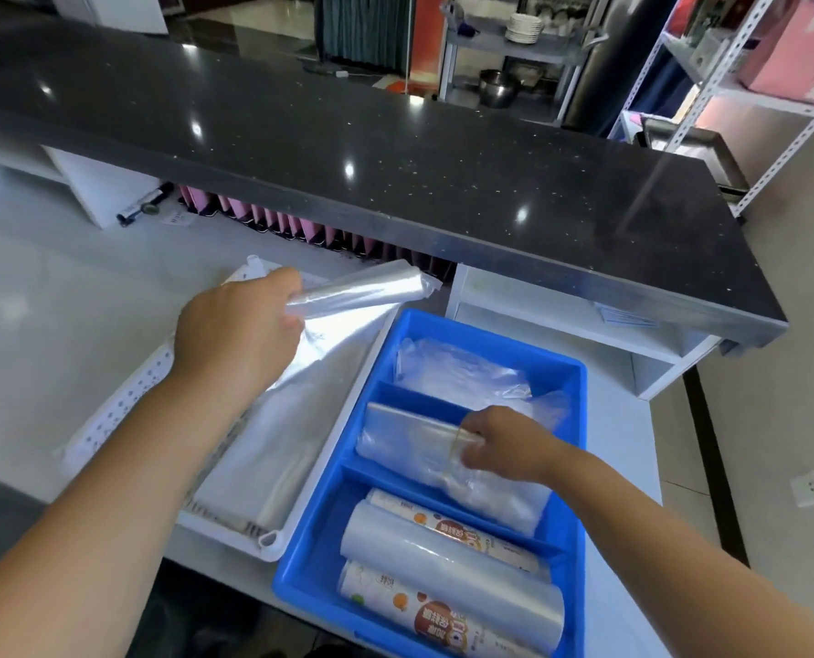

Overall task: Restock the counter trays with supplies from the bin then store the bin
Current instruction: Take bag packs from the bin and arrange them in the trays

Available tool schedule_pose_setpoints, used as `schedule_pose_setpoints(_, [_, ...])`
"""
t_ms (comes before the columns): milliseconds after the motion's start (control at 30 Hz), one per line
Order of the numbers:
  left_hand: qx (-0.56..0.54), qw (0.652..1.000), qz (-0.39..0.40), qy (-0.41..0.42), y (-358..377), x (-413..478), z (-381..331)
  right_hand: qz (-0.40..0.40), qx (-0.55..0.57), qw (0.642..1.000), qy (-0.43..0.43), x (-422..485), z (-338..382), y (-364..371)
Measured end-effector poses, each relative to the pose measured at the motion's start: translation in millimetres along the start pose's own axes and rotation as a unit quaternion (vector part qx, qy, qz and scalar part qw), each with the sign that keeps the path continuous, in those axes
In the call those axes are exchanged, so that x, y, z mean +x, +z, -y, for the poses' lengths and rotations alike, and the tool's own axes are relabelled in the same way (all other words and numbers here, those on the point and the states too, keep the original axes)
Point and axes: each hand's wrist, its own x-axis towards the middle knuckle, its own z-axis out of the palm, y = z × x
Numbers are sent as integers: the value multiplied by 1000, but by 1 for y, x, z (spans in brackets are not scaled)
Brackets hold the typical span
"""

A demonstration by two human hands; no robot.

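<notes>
Over the white perforated plastic bin (125,410), in the head view, your left hand (239,334) gripped one end of a clear plastic film roll (362,287). Its long axis ran rightward and slightly away, the free end pointing past the far corner of the blue three-compartment tray (310,553). Your right hand (505,444) pinched a clear bag roll (410,429) in the middle compartment. Restocking looked underway; next, I judge, the held roll needed laying lengthwise in a compartment.
</notes>
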Motion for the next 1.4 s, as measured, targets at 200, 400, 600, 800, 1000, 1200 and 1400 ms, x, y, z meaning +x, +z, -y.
schedule_pose_setpoints(200, [0, 999, 29, 18, 12, -1, 4, -22, -103, 994, 20, 2, -5, 13])
schedule_pose_setpoints(400, [-26, 991, 94, 88, 19, -2, -34, -349, -29, 937, 13, -33, -9, -18])
schedule_pose_setpoints(600, [-13, 962, 143, 231, 54, -14, -100, -317, 87, 942, -72, -62, -14, -30])
schedule_pose_setpoints(800, [-72, 889, 397, 216, 101, -13, -102, -198, 15, 980, -14, -54, -24, 7])
schedule_pose_setpoints(1000, [-87, 850, 480, 201, 131, -17, -98, -145, 5, 989, 1, -40, -25, 29])
schedule_pose_setpoints(1200, [-25, 888, 356, 288, 143, -30, -88, -155, -113, 981, -24, -29, -25, 35])
schedule_pose_setpoints(1400, [-47, 937, 251, 239, 112, -47, -45, -197, -193, 959, -69, -19, 16, 17])
